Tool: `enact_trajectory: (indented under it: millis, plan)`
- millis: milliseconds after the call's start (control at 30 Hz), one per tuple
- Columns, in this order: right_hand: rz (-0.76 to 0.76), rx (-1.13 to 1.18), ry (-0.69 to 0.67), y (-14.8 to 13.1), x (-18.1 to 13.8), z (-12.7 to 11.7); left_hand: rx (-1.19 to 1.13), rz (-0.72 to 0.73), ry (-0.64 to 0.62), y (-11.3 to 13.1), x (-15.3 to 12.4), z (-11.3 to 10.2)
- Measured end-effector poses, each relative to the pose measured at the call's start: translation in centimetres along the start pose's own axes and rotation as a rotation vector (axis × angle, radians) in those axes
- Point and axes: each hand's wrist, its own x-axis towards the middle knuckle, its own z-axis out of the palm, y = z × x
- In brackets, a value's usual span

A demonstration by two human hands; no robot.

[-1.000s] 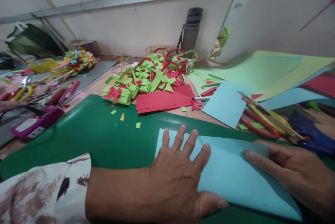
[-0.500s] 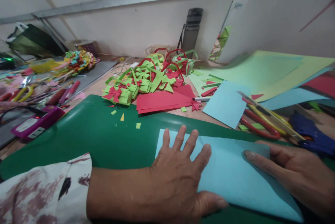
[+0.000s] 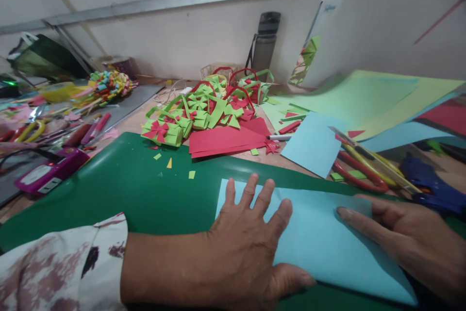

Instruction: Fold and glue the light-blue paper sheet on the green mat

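Observation:
A light blue sheet of paper [image 3: 320, 238] lies on the green mat [image 3: 153, 204], its right part raised a little off the surface. My left hand [image 3: 251, 238] rests flat on the sheet's left part with the fingers spread, covering some of it. At the right end, my right hand [image 3: 404, 238] pinches the paper's edge, thumb on top and the other fingers underneath, partly hidden. Small green and yellow paper scraps [image 3: 191, 174] are scattered on the mat beyond my left hand.
Behind the mat lie red paper sheets [image 3: 229, 139] and a pile of green and red paper baskets [image 3: 207, 107]. A dark bottle [image 3: 264, 46] stands by the wall. On the right are a blue paper piece [image 3: 313, 146], scissors [image 3: 364, 175] and a blue glue gun [image 3: 429, 185].
Hardly anything differs. The right hand and the paper's right end appear shifted very slightly left; both hands keep the same hold on the sheet.

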Motion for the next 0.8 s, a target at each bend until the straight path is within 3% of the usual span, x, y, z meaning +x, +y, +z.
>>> enact_trajectory:
  millis: [433, 800]
  plan:
    - [-0.054, -0.015, -0.047, 0.5, -0.1, 0.0, 0.030, 0.010, 0.026, 0.1, 0.0, 0.0]
    - [-0.141, 0.060, -0.045, -2.2, -1.1, -0.3, 0.125, -0.036, -0.030, 0.4, 0.2, -0.2]
